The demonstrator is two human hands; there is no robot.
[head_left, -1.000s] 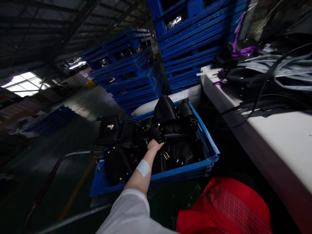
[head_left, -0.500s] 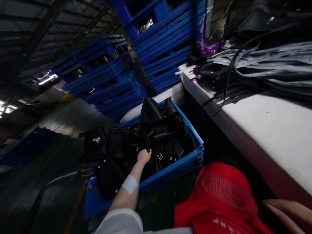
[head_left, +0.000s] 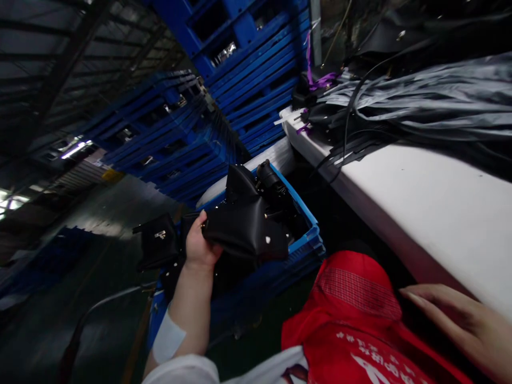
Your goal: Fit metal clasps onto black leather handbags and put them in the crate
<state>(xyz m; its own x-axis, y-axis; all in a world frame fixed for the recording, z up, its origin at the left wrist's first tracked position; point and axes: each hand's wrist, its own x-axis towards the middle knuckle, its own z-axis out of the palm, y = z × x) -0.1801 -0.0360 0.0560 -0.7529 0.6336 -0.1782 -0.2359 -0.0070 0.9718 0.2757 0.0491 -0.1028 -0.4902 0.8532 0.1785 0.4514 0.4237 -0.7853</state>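
left hand (head_left: 199, 246): clamped round one end of a black bag (head_left: 245, 230), thumb on top, fingers tucked under where I can't see them. The bag is up in the air, just over the near side of the crate.

black bag: small, leather-looking, with a couple of shiny studs on the flap. It hangs off the hand, tilted, touching nothing else as far as I can tell.

blue crate (head_left: 304, 233): on the floor beside the table and loaded with more black bags (head_left: 271, 188), piled every which way. One bag with a metal clasp (head_left: 157, 246) sits at the far left edge, half out of the crate.

right hand (head_left: 460, 324): lying flat and relaxed, fingers spread, holding nothing, down at the near edge of the white table (head_left: 424, 208) next to the red apron (head_left: 356, 325).

table top: bare white in the middle, with a heap of grey and black straps (head_left: 404, 101) at the far end.

progress, my read: one bag is picked and clear of the pile (so the grab part looks done). It hasn't landed anywhere, and the crate looks pretty full, so most of the work seems to be ahead.

background: stacked blue pallets (head_left: 256, 69) behind the crate, dim warehouse floor.
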